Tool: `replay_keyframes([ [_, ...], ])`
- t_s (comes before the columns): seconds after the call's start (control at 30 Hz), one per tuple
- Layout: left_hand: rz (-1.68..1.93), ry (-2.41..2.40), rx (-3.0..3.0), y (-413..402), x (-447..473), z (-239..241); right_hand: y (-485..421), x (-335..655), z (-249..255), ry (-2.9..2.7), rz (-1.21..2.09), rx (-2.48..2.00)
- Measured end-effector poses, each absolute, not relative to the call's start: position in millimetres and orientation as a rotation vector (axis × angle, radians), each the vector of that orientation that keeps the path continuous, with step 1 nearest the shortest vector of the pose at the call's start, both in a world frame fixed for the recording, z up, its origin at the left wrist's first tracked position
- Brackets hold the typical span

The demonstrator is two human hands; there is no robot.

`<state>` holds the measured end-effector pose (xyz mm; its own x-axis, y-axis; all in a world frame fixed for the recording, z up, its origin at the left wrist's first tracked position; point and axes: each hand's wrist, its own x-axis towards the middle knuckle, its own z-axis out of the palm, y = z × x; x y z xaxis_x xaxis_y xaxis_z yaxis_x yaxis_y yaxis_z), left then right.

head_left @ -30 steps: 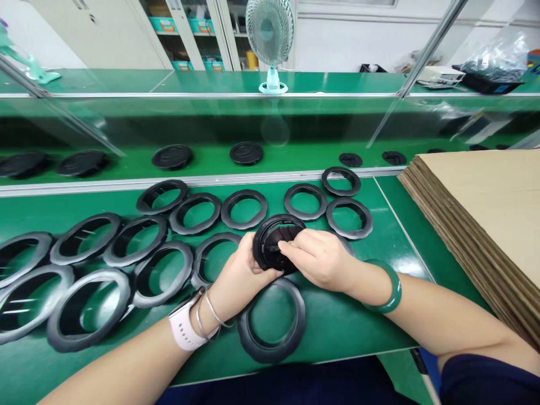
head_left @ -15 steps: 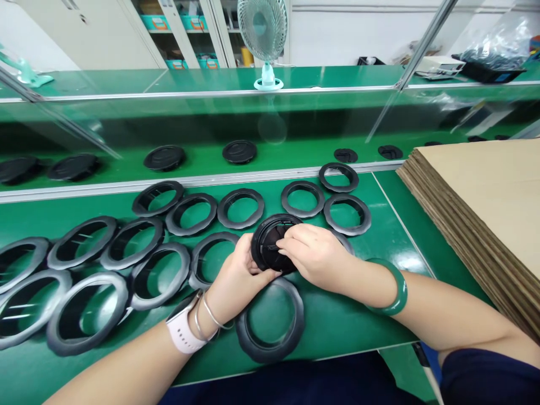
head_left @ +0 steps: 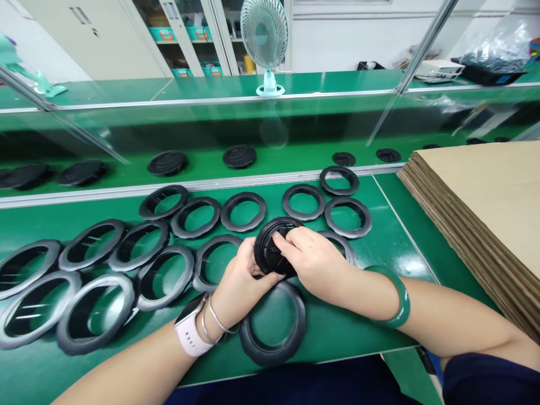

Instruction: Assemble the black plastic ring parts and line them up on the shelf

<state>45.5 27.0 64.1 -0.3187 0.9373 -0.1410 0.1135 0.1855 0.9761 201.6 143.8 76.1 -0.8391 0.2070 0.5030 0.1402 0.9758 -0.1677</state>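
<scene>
My left hand [head_left: 241,270] grips a round black vent [head_left: 270,247] by its rim, tilted up above the table. My right hand [head_left: 314,256] is closed at its face, fingers pressed into the recessed middle; the fingertips and whatever they pinch are partly hidden. Just below lies a loose black ring [head_left: 294,337], flat on the green table. Another black ring [head_left: 346,247] is partly covered by my right hand. To the left of my left hand rests one more black ring [head_left: 201,253].
Several black rings [head_left: 126,304] spread over the table's left side, more behind my hands. Black round parts [head_left: 239,156] and slotted discs [head_left: 343,159] lie on the green strip beyond the metal rail [head_left: 202,184]. Stacked cardboard [head_left: 472,174] stands right; a fan [head_left: 265,34] stands behind.
The right fingers have shifted from a pinch at the vent's middle to pressing deeper into its face. The left hand keeps its hold. The view has shifted slightly.
</scene>
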Motion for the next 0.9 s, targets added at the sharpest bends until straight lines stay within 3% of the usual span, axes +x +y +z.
replay_keyframes([
  [0.13, 1.238, 1.661, 1.053, 26, 46, 64, 145, 201, 81, -2.592, 0.146, -0.209],
  [0.3, 1.385, 1.515, 0.914, 29, 46, 67, 152, 203, 93, -2.236, 0.369, -0.286],
  [0.57, 1.316, 1.499, 0.980, 22, 45, 65, 165, 192, 67, -1.921, 1.368, -0.624],
  [0.9, 1.187, 1.803, 1.287, 15, 47, 72, 154, 190, 65, -1.848, 1.462, -0.700],
])
